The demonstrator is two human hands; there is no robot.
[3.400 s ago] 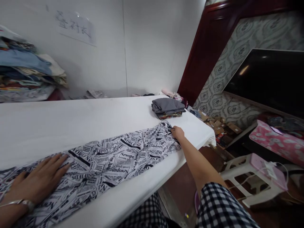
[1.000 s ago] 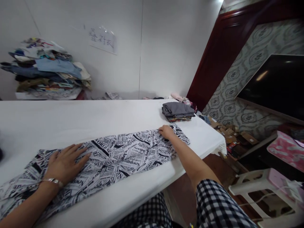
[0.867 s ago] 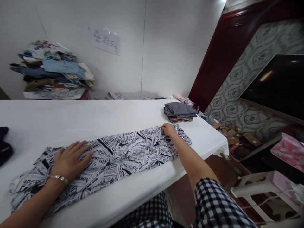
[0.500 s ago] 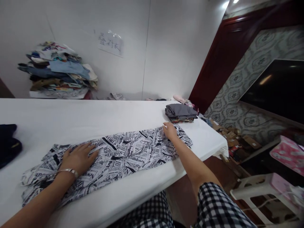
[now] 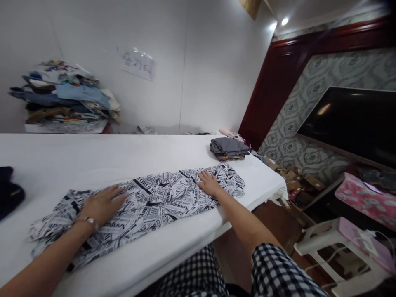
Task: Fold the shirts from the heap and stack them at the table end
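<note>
Her right hand (image 5: 210, 185) has let go of the newsprint garment (image 5: 154, 202) end and slid inward, now lying flat; left hand (image 5: 103, 204) stays pressed flat, smoothing, neither gripping anything.

White-covered desk (image 5: 102, 159), long, running left to right; cloth cover hangs over the right end. Lying on it:
- newsprint-patterned garment (image 5: 161, 200), black on white, folded into a long strip parallel to the near edge, flat against the cover, left end rumpled
- small stack of folded clothes (image 5: 229, 148) near the far right corner, grey piece on top, patterned pieces beneath; apart from the strip
- dark garment (image 5: 9, 194) at the left edge, partly out of view
- tall pile of mixed clothes (image 5: 62, 97) at the far left, against the wall; whether it rests on the desk cannot be told
</note>
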